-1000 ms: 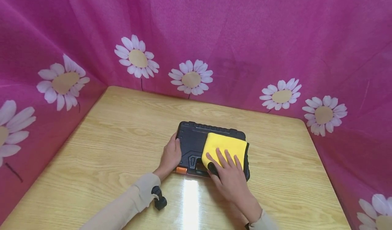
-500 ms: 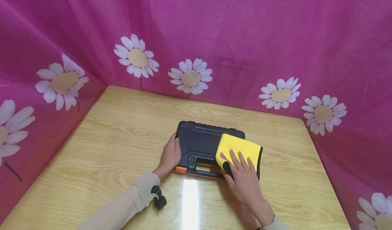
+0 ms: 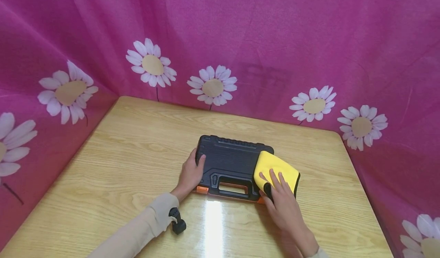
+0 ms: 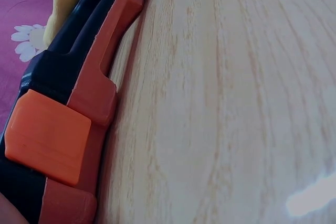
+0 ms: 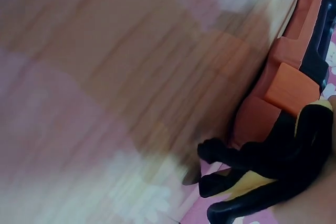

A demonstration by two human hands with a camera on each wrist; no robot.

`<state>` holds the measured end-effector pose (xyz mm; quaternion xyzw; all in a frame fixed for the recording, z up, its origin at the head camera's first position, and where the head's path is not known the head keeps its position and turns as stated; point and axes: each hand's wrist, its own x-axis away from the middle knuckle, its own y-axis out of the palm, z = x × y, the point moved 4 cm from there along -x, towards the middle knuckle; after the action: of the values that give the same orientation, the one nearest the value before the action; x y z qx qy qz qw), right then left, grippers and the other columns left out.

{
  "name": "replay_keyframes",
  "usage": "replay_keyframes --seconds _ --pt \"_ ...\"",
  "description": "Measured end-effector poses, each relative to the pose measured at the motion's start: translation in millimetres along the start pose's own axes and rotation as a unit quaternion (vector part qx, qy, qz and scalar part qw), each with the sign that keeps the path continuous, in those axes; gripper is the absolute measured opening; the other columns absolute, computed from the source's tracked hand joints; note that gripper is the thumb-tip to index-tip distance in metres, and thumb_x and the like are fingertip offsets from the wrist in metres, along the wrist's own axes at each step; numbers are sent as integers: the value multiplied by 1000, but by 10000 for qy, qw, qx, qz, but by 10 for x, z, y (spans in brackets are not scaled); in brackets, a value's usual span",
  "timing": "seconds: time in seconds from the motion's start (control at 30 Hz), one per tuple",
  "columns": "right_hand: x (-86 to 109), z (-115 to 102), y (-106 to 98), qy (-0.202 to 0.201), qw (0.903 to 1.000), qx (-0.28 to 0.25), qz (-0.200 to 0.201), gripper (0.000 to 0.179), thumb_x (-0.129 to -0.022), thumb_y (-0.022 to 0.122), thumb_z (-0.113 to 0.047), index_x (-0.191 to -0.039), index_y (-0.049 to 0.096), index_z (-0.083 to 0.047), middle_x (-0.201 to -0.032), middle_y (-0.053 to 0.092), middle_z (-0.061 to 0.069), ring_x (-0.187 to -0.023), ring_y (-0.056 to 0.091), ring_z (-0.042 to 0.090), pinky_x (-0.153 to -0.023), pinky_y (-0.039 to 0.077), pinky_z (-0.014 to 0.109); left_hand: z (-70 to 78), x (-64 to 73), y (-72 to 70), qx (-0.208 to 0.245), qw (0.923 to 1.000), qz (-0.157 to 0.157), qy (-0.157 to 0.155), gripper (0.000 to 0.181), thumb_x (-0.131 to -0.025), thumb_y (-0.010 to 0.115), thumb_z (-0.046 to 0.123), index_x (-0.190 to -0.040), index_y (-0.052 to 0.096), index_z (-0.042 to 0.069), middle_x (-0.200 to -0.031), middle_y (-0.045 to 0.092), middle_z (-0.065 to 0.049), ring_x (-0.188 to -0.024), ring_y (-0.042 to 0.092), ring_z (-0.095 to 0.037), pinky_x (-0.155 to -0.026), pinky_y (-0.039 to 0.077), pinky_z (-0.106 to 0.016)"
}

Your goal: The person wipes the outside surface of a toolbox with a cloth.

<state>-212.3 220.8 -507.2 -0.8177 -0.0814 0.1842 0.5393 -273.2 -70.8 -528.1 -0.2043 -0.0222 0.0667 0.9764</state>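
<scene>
A black plastic carrying case (image 3: 228, 160) with orange latches and a cut-out handle lies flat on the table. My left hand (image 3: 191, 174) holds its left side, thumb over the top edge. On the case's right end lies a folded yellow cloth (image 3: 280, 167) with black edging, partly hanging past that end. My right hand (image 3: 284, 206) rests on the cloth with fingers spread and mostly straight. Up close in the left wrist view are an orange latch (image 4: 48, 136) and the case's reddish-orange lower half. Black cloth edging (image 5: 283, 156) bunches beside another latch (image 5: 293, 88) in the right wrist view.
The wooden table (image 3: 137, 143) surrounds the case. A pink curtain (image 3: 261, 33) printed with white flowers stands along the back and both sides. A black strap device (image 3: 177, 220) sits at the left cuff. Light glares off the table (image 3: 214, 227) in front.
My right hand has slid the cloth rightward across the case to its right end, uncovering the handle and right latch. The left hand and case have stayed nearly in place.
</scene>
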Motion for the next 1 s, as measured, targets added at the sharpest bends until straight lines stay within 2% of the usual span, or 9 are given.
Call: replay_keyframes --seconds 0.5,0.77,1.0 --pt "26 49 -17 198 9993 -301 -41 51 -101 61 -24 -150 48 -19 -159 29 18 -145 21 45 -110 29 62 12 -17 2 -29 10000 37 9 63 -104 56 29 -153 32 -3 -149 44 -25 -137 43 -37 -111 35 -51" --pt "1 62 -54 175 9994 -281 -78 50 -101 61 -20 -149 50 -17 -158 32 18 -145 23 45 -110 30 61 13 -29 9 -101 9999 15 -35 64 -104 55 29 -153 30 -3 -149 43 -25 -137 42 -37 -112 35 -51" --pt "-131 20 -210 273 9961 -810 211 44 -103 57 -18 -146 52 -10 -150 46 18 -140 35 42 -109 32 61 26 -14 4 -26 10000 -37 -49 65 -104 54 30 -154 28 -4 -152 39 -25 -140 38 -37 -113 33 -51"
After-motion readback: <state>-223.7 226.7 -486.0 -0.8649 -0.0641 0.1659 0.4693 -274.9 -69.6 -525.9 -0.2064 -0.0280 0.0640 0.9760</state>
